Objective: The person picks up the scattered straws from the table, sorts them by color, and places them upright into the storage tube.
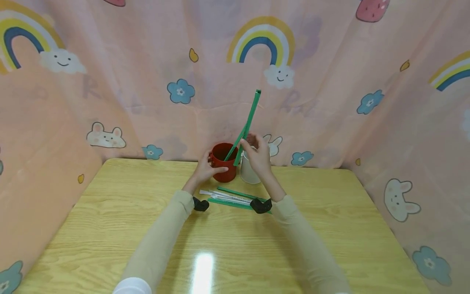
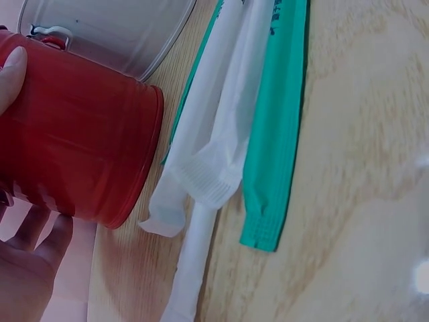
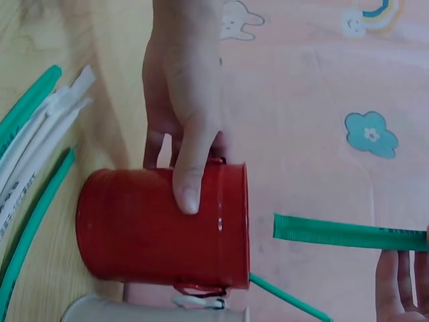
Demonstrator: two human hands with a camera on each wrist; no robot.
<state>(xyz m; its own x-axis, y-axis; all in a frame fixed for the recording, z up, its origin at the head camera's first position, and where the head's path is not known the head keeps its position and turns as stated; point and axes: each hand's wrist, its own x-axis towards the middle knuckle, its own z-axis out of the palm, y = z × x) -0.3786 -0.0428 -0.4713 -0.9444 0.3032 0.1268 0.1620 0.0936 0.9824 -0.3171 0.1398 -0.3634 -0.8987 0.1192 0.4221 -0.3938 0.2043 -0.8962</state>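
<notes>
My left hand (image 1: 204,169) grips a small red pail (image 1: 225,176) by its side, with the thumb across the front. The pail stands upright on the table. Inside it leans a green-wrapped straw (image 1: 231,152), its lower part hidden by the wall. Another green-wrapped straw (image 1: 253,109) is pinched in my right hand (image 1: 259,157), nearly upright. Its lower end (image 3: 288,227) is just outside the pail's mouth in the right wrist view. Close beside the red pail stands a white pail (image 1: 249,174), partly behind my right hand.
Several white-wrapped straws (image 1: 224,197) lie on the wooden table (image 1: 147,204) in front of the pails, with green-wrapped straws (image 2: 278,134) alongside. A patterned pink curtain (image 1: 213,118) hangs right behind the table's far edge and along both sides.
</notes>
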